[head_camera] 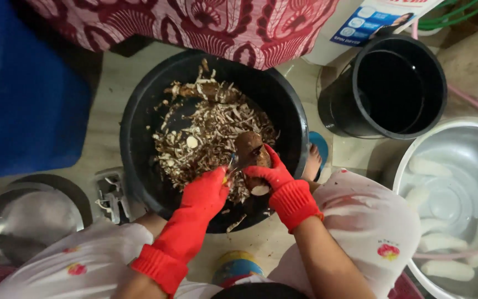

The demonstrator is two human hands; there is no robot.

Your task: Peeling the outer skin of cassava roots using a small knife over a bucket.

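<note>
Both my hands wear red rubber gloves and work over a big black basin full of brown and white peelings. My right hand is closed around a brown root tuber, partly peeled white at its lower end. My left hand grips a small metal peeler or knife whose blade touches the tuber's left side. A second unpeeled tuber lies at the basin's far side among the scraps.
A steel bowl at the right holds water and several peeled white tubers. A black bucket stands at the upper right. A steel lid lies lower left; blue cloth at left; another person's patterned red garment at top.
</note>
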